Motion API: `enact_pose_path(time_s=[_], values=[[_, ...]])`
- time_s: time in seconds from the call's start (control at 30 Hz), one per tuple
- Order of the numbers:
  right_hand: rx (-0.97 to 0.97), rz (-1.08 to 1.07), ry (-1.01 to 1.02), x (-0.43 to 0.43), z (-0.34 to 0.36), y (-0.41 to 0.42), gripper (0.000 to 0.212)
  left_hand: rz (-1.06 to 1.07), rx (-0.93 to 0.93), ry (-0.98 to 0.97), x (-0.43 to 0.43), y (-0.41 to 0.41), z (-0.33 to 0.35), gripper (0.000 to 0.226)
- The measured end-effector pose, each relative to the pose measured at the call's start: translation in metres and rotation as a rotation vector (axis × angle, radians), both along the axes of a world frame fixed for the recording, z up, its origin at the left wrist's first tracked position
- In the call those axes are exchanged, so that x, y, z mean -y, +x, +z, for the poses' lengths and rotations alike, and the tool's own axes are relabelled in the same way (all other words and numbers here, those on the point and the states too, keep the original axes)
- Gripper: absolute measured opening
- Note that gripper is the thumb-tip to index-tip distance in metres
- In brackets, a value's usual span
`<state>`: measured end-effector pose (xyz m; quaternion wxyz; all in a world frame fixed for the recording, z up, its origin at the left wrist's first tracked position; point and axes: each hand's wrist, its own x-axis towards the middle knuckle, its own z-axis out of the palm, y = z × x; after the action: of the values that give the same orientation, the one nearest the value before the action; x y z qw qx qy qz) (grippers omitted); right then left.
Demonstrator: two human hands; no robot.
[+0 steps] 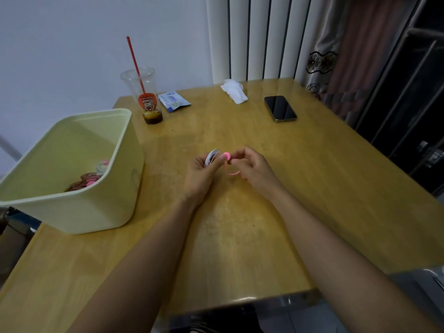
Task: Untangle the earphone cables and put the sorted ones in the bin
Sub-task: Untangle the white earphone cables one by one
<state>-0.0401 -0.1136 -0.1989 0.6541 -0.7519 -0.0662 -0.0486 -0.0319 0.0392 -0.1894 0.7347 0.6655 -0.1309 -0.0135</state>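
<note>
while raised together, both hands [225, 171] pinch the coiled cable [212, 156].

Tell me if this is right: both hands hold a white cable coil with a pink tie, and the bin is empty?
Not empty: the head view shows coiled cables with pink ties in the bin. The left hand and right hand do hold the white cable coil and pink tie.

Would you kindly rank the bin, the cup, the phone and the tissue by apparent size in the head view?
1. bin, clearly largest
2. cup
3. phone and tissue: about alike, so I would not rank them
</note>
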Motion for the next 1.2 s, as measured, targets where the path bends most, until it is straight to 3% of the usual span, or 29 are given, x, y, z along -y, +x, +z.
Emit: enact_pose_path(time_s=[0.1,0.3,0.47,0.57,0.7,0.8,0.9,1.1,1.2], values=[[0.003,0.042,-0.064,-0.002,-0.004,0.001,0.017,-0.009,-0.005,-0.030,0.000,-0.001,0.000,0.017],[-0.060,0.136,0.063,0.002,0.002,-0.002,0.022,-0.011,0.011,-0.007,-0.001,0.001,-0.002,0.015],[-0.042,0.098,0.040,0.005,0.006,-0.005,0.008,-0.034,0.047,0.039,0.000,-0.006,0.006,0.021],[-0.051,0.003,0.092,0.007,0.006,-0.006,0.005,0.033,0.004,0.196,0.000,-0.008,0.014,0.030],[-0.033,-0.253,0.360,0.015,0.003,-0.001,0.015,-0.025,-0.094,0.348,-0.002,-0.007,0.025,0.035],[-0.015,-0.348,0.192,0.010,-0.003,0.002,0.009,-0.229,-0.083,0.426,0.001,-0.010,0.034,0.032],[-0.018,-0.231,0.043,0.006,-0.002,-0.001,0.004,-0.357,-0.011,0.517,0.007,-0.011,0.039,0.035],[-0.090,0.085,-0.012,0.019,0.007,-0.008,0.014,-0.275,0.083,0.721,0.005,0.001,0.039,0.034],[-0.120,0.157,-0.061,0.023,0.011,-0.004,0.017,-0.262,0.096,0.719,0.003,0.001,0.037,0.035]])
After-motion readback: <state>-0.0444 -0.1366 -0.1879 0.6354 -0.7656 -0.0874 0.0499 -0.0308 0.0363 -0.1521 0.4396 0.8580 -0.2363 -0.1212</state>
